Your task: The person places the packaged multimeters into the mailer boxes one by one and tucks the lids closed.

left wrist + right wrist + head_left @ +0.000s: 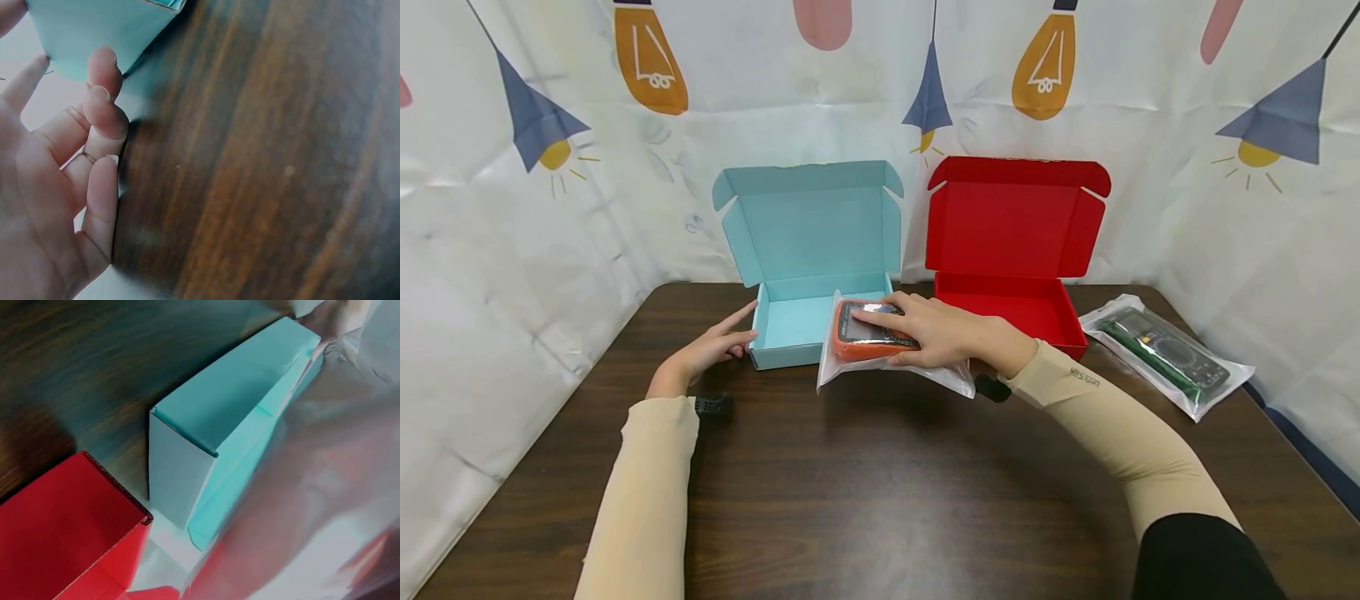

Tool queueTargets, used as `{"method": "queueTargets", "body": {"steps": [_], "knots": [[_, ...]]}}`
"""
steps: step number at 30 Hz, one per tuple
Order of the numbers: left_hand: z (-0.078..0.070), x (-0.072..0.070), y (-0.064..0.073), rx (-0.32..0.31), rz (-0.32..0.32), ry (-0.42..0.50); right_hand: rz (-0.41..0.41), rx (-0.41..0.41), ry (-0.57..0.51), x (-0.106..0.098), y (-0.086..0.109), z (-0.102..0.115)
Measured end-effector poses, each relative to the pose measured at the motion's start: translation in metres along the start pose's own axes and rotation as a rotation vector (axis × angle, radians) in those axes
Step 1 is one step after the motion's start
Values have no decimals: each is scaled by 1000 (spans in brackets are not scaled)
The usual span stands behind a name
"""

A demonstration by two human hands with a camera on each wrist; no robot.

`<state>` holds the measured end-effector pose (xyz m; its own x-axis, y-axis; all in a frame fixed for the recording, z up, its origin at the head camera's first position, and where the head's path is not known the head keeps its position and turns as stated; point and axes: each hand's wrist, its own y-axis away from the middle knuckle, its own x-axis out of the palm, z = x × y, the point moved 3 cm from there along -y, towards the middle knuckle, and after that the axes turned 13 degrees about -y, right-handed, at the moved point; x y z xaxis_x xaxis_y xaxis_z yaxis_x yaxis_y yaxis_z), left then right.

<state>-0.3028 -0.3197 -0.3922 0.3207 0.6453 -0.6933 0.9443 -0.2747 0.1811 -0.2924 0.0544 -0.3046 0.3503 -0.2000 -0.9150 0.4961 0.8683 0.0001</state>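
An orange multimeter (872,332) in a clear plastic bag is held by my right hand (936,332), fingers over its top face. It hangs tilted above the front right of the light blue box (788,358), whose lid stands up. In the right wrist view the shiny bag (325,487) fills the right side, hiding part of the blue box (212,387). My left hand (711,350) is at that box's left side, its index finger and thumb at the wall. Its other fingers bend loosely with nothing between them, as the left wrist view shows.
A red box (1011,217) with its lid raised stands right of the blue one. Farther right, a second bagged multimeter (1172,350), dark with a green edge, lies on the brown wooden table (865,500). A printed white curtain (820,125) hangs behind.
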Motion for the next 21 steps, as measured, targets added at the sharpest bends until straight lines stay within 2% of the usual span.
{"method": "queueTargets", "body": {"steps": [10,21], "knots": [[-2,1,0,-3,1,-2,-12,-3,-18,-5,-21,-5],[-2,1,-2,-18,-4,-3,26,68,-72,-5,-46,-12]]}}
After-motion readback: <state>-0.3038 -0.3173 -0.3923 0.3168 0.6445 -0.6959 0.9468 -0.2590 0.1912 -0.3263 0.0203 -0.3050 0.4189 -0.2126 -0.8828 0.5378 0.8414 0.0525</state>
